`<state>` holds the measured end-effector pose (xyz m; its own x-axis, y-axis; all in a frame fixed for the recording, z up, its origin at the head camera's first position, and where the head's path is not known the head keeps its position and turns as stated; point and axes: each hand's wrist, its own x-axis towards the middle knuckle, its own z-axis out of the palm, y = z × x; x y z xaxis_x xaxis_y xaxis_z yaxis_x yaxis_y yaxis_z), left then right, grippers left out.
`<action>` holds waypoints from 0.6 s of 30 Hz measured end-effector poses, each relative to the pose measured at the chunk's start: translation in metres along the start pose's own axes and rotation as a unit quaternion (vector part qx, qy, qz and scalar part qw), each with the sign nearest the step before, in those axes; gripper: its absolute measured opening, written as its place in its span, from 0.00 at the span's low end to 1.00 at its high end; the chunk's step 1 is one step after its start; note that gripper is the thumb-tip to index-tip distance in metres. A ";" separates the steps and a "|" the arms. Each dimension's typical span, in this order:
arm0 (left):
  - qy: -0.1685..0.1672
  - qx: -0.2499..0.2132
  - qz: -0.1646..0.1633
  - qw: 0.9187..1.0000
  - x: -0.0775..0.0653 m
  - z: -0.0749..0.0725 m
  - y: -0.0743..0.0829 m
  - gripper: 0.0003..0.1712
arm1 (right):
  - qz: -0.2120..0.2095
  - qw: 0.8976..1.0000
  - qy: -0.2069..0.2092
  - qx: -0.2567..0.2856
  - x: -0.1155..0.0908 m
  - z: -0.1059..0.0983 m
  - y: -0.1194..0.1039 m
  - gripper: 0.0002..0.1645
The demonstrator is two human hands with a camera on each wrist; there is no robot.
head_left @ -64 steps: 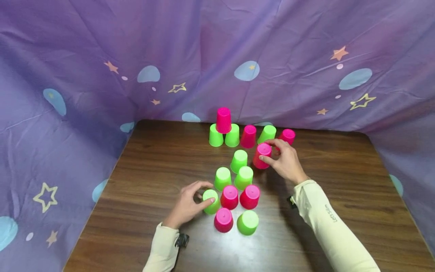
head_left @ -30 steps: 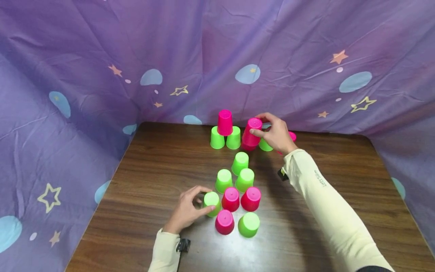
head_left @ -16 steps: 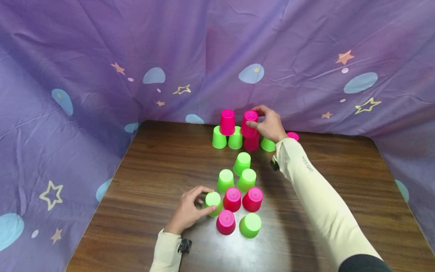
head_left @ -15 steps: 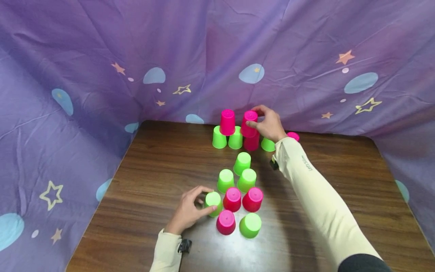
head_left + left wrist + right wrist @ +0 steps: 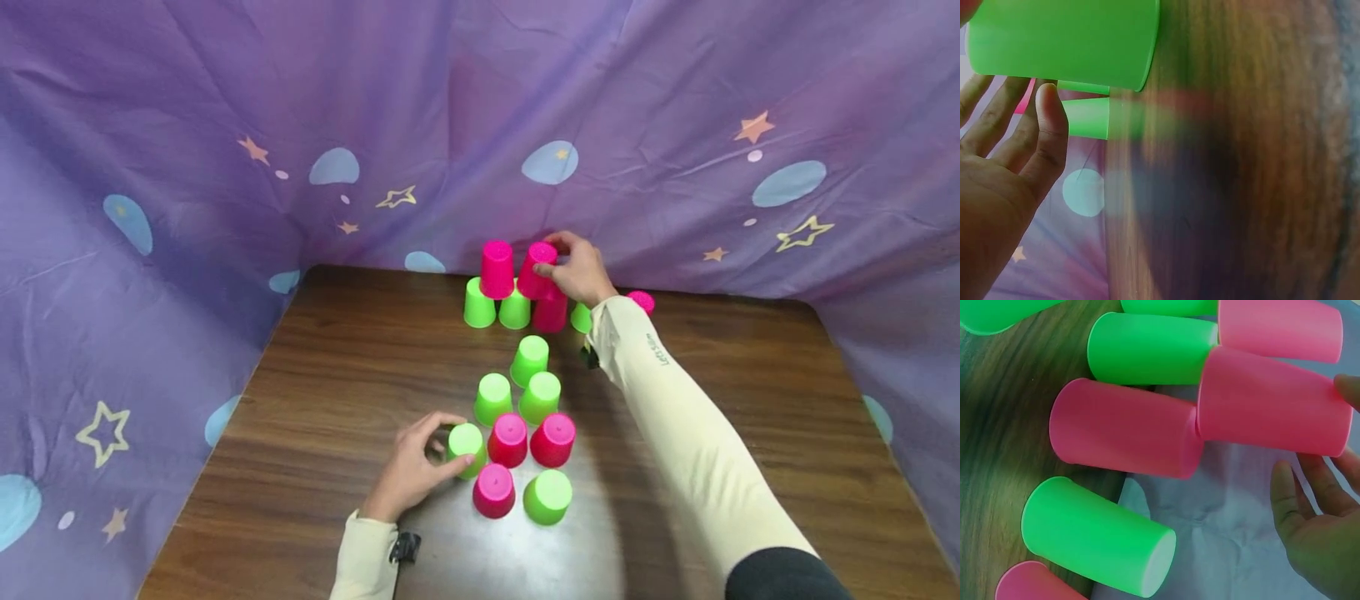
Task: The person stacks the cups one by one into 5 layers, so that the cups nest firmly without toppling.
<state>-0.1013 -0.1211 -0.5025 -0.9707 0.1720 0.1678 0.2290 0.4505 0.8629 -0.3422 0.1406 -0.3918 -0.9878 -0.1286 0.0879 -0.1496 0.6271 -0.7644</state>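
Note:
My right hand (image 5: 579,268) pinches an upside-down pink cup (image 5: 1275,403) near its closed end. That cup bridges a green cup (image 5: 1154,349) and a pink cup (image 5: 1125,428) in the back row, its rim right at their tops. Beside it another pink cup (image 5: 497,271) sits across two green cups. My left hand (image 5: 416,467) curves round a green cup (image 5: 467,450) at the left of the front group, thumb and fingers at its sides. In the left wrist view this green cup (image 5: 1063,40) fills the top, fingertips at its wall.
Several upside-down green and pink cups stand in the middle, among them a green cup (image 5: 530,360) and a pink cup (image 5: 494,490). Right of my right hand, a back-row pink cup (image 5: 641,302) is partly covered by the sleeve. A purple curtain (image 5: 420,100) hangs behind the wooden table (image 5: 337,350).
My right hand has carried the pink cup from the middle of the table to the back row and then left, onto two cups there. The left hand has stayed at its green cup.

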 end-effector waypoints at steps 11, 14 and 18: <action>0.010 0.005 0.001 1.000 -0.003 0.002 0.001 0.26 | 0.001 1.000 -0.017 -0.010 0.001 0.001 0.002 0.36; 0.013 0.007 0.013 1.000 -0.004 0.002 0.000 0.27 | -0.005 1.000 -0.014 -0.007 0.000 -0.001 0.002 0.40; 0.013 0.010 0.017 1.000 -0.004 0.002 0.000 0.28 | -0.011 1.000 -0.004 0.010 -0.006 -0.005 0.003 0.41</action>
<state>-0.0975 -0.1202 -0.5043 -0.9636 0.1647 0.2105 0.2639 0.4621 0.8467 -0.3365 0.1478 -0.3915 -0.9837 -0.1489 0.1005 -0.1713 0.6088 -0.7746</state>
